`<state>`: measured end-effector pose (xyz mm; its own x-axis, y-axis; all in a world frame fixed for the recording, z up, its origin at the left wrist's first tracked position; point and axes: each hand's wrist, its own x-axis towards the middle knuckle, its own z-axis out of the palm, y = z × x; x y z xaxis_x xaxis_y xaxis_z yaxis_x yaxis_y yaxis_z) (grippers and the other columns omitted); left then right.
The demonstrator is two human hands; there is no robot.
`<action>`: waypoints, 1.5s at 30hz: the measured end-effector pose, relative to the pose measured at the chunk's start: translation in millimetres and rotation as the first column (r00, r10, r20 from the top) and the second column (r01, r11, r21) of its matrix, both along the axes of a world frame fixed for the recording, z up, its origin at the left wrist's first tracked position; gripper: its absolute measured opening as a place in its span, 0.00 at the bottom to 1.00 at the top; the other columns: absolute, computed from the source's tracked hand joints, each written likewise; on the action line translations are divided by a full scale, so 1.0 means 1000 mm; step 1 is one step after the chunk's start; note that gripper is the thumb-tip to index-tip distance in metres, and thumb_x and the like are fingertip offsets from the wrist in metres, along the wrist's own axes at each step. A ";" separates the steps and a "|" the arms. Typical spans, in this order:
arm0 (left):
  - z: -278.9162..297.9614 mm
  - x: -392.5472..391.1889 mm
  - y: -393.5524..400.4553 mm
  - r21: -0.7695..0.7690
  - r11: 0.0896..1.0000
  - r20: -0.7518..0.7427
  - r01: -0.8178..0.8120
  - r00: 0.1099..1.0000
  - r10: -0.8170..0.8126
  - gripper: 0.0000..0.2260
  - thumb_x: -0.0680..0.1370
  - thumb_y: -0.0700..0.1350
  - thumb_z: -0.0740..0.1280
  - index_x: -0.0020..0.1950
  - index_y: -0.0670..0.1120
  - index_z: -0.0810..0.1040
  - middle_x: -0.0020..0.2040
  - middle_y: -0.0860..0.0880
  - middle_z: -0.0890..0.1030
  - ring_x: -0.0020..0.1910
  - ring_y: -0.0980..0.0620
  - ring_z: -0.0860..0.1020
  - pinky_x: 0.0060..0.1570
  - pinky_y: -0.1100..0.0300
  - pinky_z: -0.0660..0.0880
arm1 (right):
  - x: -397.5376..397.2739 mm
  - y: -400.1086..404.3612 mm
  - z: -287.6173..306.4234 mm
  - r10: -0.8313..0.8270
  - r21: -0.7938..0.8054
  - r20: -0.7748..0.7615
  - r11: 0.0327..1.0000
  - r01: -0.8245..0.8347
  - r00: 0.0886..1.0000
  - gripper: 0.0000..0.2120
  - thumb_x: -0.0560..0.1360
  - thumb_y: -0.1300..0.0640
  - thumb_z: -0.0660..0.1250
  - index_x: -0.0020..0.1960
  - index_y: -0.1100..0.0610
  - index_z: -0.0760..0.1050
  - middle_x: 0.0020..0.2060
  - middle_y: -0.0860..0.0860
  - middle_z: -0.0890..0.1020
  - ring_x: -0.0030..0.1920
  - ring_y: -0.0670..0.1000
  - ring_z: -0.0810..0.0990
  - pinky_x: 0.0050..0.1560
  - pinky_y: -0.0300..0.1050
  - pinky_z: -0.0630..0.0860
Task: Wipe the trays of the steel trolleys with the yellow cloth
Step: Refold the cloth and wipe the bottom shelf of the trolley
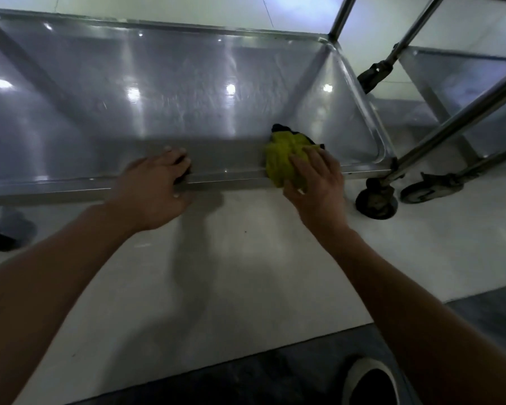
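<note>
Head view: looking down at a low steel tray, two bare arms reaching to its near edge
Big tray: shiny steel, wide and shallow, with a raised rim all round; bright spots of light show on its floor
Inside the big tray: only the far part of the yellow cloth, near the right end by the near wall; some dark stuff peeks out behind the cloth, cannot tell what it is
Yellow cloth: bunched up, draped over the near rim of the big tray, part inside and part hanging down the outside
Right hand: on top of the cloth at the rim; the fingers are curled over the cloth and the thumb is tucked under it, so the hand grips it
Left hand: on the same near rim, well apart from the cloth; its fingers are hooked over the rim into the tray and the thumb is on the outside, holding the edge
Second tray: on the right, part of another trolley, partly hidden by slanted steel bars; cannot tell what is in it
Wheels: two black ones on the floor by the right corner
Floor: pale tiles under the arms, a darker strip nearer
Shoe: dark with a pale edge, at the bottom
</note>
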<state>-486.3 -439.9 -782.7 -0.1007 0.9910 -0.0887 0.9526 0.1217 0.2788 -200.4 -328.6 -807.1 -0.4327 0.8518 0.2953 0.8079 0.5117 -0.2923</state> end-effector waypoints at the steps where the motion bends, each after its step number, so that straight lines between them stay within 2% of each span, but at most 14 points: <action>1: 0.002 0.004 0.002 0.000 1.000 -0.021 -0.001 1.000 0.001 0.31 0.72 0.61 0.59 0.70 0.46 0.74 0.75 0.47 0.69 0.74 0.44 0.68 0.69 0.43 0.68 | 0.017 0.004 0.002 -0.049 0.001 0.008 0.999 0.049 0.999 0.24 0.75 0.51 0.71 0.70 0.56 0.74 0.70 0.56 0.74 0.71 0.63 0.66 0.68 0.63 0.68; 5: 0.005 0.025 -0.003 0.020 1.000 -0.084 -0.008 0.996 0.009 0.28 0.78 0.59 0.63 0.76 0.50 0.68 0.73 0.47 0.70 0.74 0.42 0.65 0.69 0.41 0.63 | 0.043 0.010 0.012 -0.118 -0.018 -0.025 0.993 0.118 0.993 0.21 0.76 0.55 0.71 0.67 0.57 0.76 0.68 0.57 0.75 0.67 0.64 0.69 0.66 0.57 0.70; 9: 0.020 0.045 -0.009 0.043 0.999 -0.058 0.023 0.998 -0.020 0.26 0.80 0.57 0.62 0.76 0.49 0.69 0.73 0.46 0.72 0.74 0.42 0.66 0.69 0.43 0.62 | 0.023 -0.008 0.024 -0.140 -0.118 -0.116 0.985 0.127 0.983 0.20 0.73 0.60 0.70 0.65 0.55 0.78 0.64 0.55 0.79 0.61 0.61 0.75 0.61 0.52 0.73; 11: 0.036 0.050 -0.017 0.024 1.000 -0.043 0.019 0.999 -0.017 0.27 0.80 0.59 0.61 0.77 0.50 0.67 0.74 0.48 0.71 0.74 0.43 0.66 0.70 0.44 0.63 | 0.013 -0.024 0.039 -0.107 -0.193 -0.214 0.979 0.065 0.971 0.19 0.71 0.63 0.70 0.62 0.56 0.80 0.56 0.53 0.82 0.55 0.51 0.80 0.56 0.46 0.78; 13: 0.056 0.049 -0.032 0.032 0.999 -0.026 0.003 1.000 -0.002 0.27 0.80 0.59 0.62 0.76 0.49 0.68 0.72 0.47 0.73 0.72 0.43 0.69 0.67 0.46 0.65 | 0.004 -0.044 0.061 -0.111 -0.291 -0.339 0.957 0.008 0.934 0.19 0.69 0.69 0.69 0.58 0.57 0.82 0.46 0.45 0.81 0.47 0.38 0.80 0.47 0.33 0.78; 14: 0.067 0.047 -0.041 0.040 0.999 -0.012 -0.009 1.000 0.010 0.26 0.80 0.59 0.63 0.75 0.48 0.70 0.70 0.45 0.75 0.70 0.42 0.71 0.65 0.46 0.67 | -0.001 -0.053 0.075 -0.114 -0.325 -0.373 0.946 -0.015 0.921 0.20 0.68 0.70 0.68 0.57 0.56 0.82 0.44 0.44 0.80 0.46 0.38 0.80 0.46 0.33 0.79; 18: 0.116 0.040 -0.089 0.015 0.999 0.004 -0.037 0.999 0.037 0.24 0.80 0.56 0.64 0.73 0.46 0.72 0.67 0.43 0.77 0.67 0.41 0.73 0.62 0.44 0.72 | -0.015 -0.096 0.140 -0.058 -0.354 -0.369 0.931 -0.083 0.928 0.22 0.68 0.67 0.66 0.59 0.51 0.81 0.51 0.49 0.82 0.50 0.52 0.81 0.50 0.54 0.81; 22: 0.178 0.039 -0.129 -0.049 0.998 0.028 -0.026 0.999 0.028 0.25 0.81 0.54 0.63 0.76 0.45 0.70 0.71 0.43 0.75 0.70 0.41 0.71 0.65 0.44 0.70 | -0.016 -0.151 0.211 0.073 -0.260 -0.274 0.954 -0.147 0.959 0.22 0.68 0.63 0.68 0.61 0.53 0.81 0.56 0.51 0.82 0.53 0.54 0.79 0.53 0.53 0.79; 26: 0.256 0.048 -0.156 -0.087 0.996 0.049 0.007 0.999 -0.003 0.25 0.82 0.55 0.62 0.77 0.47 0.67 0.72 0.44 0.73 0.71 0.41 0.70 0.65 0.44 0.69 | -0.005 -0.199 0.286 -0.003 -0.362 -0.186 0.930 -0.066 0.983 0.21 0.72 0.65 0.69 0.64 0.56 0.80 0.63 0.54 0.79 0.59 0.60 0.77 0.60 0.57 0.76; 29: 0.324 0.055 -0.181 -0.105 0.994 0.060 0.019 0.998 -0.013 0.25 0.82 0.55 0.60 0.78 0.49 0.66 0.71 0.45 0.74 0.69 0.42 0.70 0.63 0.45 0.69 | 0.008 -0.235 0.353 -0.060 -0.394 -0.176 0.919 -0.014 0.983 0.21 0.72 0.66 0.69 0.64 0.55 0.80 0.65 0.53 0.78 0.62 0.58 0.75 0.63 0.51 0.74; 32: 0.396 0.072 -0.215 -0.132 0.991 0.096 0.014 0.995 -0.001 0.24 0.83 0.55 0.60 0.78 0.49 0.67 0.68 0.44 0.77 0.67 0.43 0.72 0.61 0.46 0.71 | 0.025 -0.265 0.426 -0.115 -0.429 -0.210 0.903 0.014 0.971 0.22 0.71 0.68 0.70 0.64 0.55 0.80 0.65 0.52 0.77 0.62 0.56 0.75 0.63 0.48 0.73; 37: 0.498 0.104 -0.250 -0.189 0.982 0.111 -0.015 0.993 0.037 0.24 0.84 0.57 0.56 0.79 0.52 0.64 0.72 0.49 0.73 0.71 0.48 0.69 0.66 0.48 0.69 | 0.063 -0.292 0.530 -0.103 -0.438 -0.234 0.899 -0.010 0.967 0.22 0.71 0.69 0.71 0.64 0.56 0.81 0.65 0.53 0.78 0.64 0.55 0.75 0.67 0.54 0.73; 42: 0.584 0.165 -0.239 -0.110 0.993 0.123 -0.049 0.990 0.063 0.23 0.83 0.54 0.59 0.77 0.49 0.68 0.71 0.47 0.74 0.70 0.46 0.70 0.67 0.46 0.69 | 0.116 -0.297 0.607 -0.133 -0.361 -0.330 0.933 0.005 0.934 0.24 0.69 0.72 0.71 0.62 0.56 0.82 0.63 0.54 0.79 0.61 0.56 0.76 0.63 0.43 0.71; 45: 0.625 0.213 -0.230 -0.102 0.993 0.137 -0.053 0.988 0.067 0.23 0.84 0.55 0.59 0.77 0.49 0.68 0.72 0.47 0.74 0.70 0.46 0.70 0.68 0.46 0.68 | 0.158 -0.295 0.648 -0.130 -0.377 -0.388 0.926 -0.029 0.912 0.24 0.70 0.71 0.70 0.64 0.55 0.81 0.65 0.54 0.78 0.63 0.57 0.75 0.65 0.52 0.73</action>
<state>-273.0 -670.2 -157.4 -0.1393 0.9694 -0.2022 0.8952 0.2106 0.3928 -42.9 -623.8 -159.4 -0.2985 0.9497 0.0947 0.6033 0.2647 -0.7523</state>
